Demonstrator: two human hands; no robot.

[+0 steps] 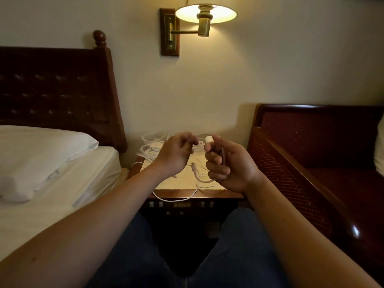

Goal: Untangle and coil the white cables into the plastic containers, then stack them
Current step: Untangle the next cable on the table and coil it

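Both hands hover over a small nightstand. My right hand grips a white cable; its white plug end sticks up above the thumb and the cord hangs below the fist. My left hand has its fingers curled and seems to pinch a thin part of the same cable near the right hand. More white cable lies loose on the nightstand and loops over its front edge. Clear plastic containers stand at the back of the nightstand, one with coiled white cable in it.
A bed with white sheet and pillow is on the left, under a dark headboard. A dark red wooden-framed sofa stands on the right. A lit wall lamp hangs above. My legs in blue trousers are below.
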